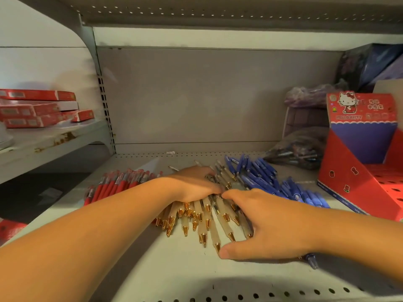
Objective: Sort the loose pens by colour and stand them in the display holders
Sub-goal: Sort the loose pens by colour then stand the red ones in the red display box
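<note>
A heap of white pens [197, 216] with gold tips lies mid-shelf, tips pointing toward me. My left hand [194, 184] lies over the heap's far end, its fingers curled down around the barrels. The right hand [263, 221] is spread over the heap's right side, fingers resting on the pens and thumb flat on the shelf by a gold tip. Red pens [117, 185] are bunched to the left of the heap and blue pens [261, 174] to its right. A red cardboard display holder [359, 171] with a cartoon cat print stands at the right edge.
One blue pen [310, 259] pokes out under my right wrist. Bags of pens [298, 149] sit behind the blue pile, beside the holder. Flat red boxes [39, 110] are stacked on the neighbouring shelf at the left. The shelf's perforated front edge [239, 296] is nearest me.
</note>
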`<state>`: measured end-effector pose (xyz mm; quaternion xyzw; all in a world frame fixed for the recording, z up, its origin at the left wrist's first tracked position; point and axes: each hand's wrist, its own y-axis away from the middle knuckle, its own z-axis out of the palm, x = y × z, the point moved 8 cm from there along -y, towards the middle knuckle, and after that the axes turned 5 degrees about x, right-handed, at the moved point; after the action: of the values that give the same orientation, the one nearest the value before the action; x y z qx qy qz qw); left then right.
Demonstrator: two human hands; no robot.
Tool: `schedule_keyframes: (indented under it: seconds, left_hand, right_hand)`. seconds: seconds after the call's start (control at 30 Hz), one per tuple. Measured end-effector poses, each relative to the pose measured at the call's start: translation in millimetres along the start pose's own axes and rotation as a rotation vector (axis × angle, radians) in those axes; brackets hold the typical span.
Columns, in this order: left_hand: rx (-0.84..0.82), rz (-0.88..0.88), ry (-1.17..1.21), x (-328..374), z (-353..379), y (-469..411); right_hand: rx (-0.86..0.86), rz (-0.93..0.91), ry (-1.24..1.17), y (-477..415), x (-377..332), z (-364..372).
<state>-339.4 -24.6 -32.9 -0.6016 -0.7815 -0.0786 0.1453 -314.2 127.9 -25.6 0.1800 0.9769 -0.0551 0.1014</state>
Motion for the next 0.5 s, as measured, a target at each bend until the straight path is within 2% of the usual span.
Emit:
schedule_keyframes:
  seconds: [0.37,0.5]
  left_hand:
    - [0.103,-0.018,0.120,-8.0,-7.2,-1.0]
    - [0.104,-0.003,0.098,-5.6,-6.1,-1.0]
  right_hand:
    - [0.138,0.000,-0.091,-10.0,5.2,0.8]
    - [0.079,-0.019,-0.140,-13.3,8.1,-3.2]
